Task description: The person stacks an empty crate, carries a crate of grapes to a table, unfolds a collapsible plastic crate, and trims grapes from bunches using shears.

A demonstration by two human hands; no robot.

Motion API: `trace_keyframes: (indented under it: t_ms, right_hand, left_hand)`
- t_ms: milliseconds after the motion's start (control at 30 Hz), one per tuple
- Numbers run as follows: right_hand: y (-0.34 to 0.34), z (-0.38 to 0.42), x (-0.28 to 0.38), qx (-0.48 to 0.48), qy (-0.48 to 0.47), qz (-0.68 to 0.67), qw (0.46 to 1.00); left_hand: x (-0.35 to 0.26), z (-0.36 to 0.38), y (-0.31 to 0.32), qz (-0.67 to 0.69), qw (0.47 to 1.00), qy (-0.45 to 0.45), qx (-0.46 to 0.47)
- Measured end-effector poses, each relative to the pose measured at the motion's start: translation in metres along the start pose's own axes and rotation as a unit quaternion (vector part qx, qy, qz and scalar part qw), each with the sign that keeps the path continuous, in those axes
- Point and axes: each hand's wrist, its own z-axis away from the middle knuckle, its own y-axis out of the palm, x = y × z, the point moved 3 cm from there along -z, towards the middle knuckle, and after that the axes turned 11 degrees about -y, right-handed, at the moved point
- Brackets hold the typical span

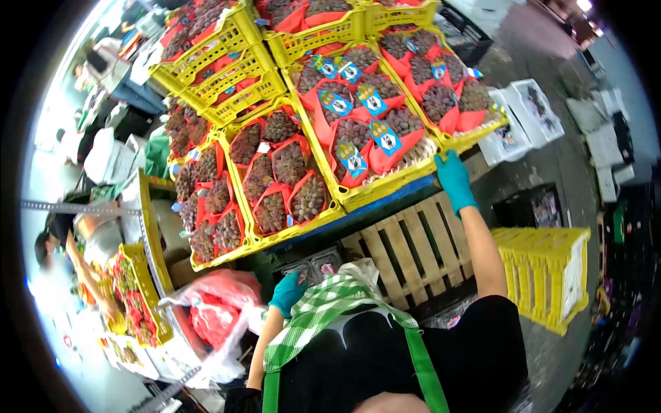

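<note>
My right hand [454,182], in a teal glove, reaches forward to the front rim of a yellow crate [475,138] at the right of the stack. Its fingers are bent at the crate's corner. Bunches of dark grapes [438,102] in red wrapping lie in that crate. Beside it, another yellow crate [344,199] holds grape bunches with blue labels [385,136]. My left hand [288,293], also teal-gloved, is low by my green checked apron [323,303], with its fingers curled in. Whatever it may hold is hidden.
More grape crates [234,258] stand at the left and are stacked behind. A wooden pallet [413,248] lies below the front edge. An upended yellow crate [540,268] and white boxes [530,113] are on the right. A red plastic bag [224,313] and another person's arm [89,282] are on the left.
</note>
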Motion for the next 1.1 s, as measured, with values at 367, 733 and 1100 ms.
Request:
trace_keyframes:
  t_ms: [367, 733, 1100]
  right_hand:
    - [0.019, -0.044, -0.01, 0.216, -0.074, 0.126, 0.966]
    - [0.032, -0.069, 0.001, 0.457, -0.4, 0.373, 0.702]
    - [0.003, -0.065, 0.038, 0.647, -0.162, 0.206, 0.716]
  left_hand:
    - [-0.091, 0.106, -0.102, 0.205, 0.94, 0.025, -0.27]
    - [-0.121, 0.25, -0.146, 0.083, 0.796, -0.134, -0.585]
    - [-0.32, 0.458, -0.061, -0.176, 0.605, -0.566, -0.531]
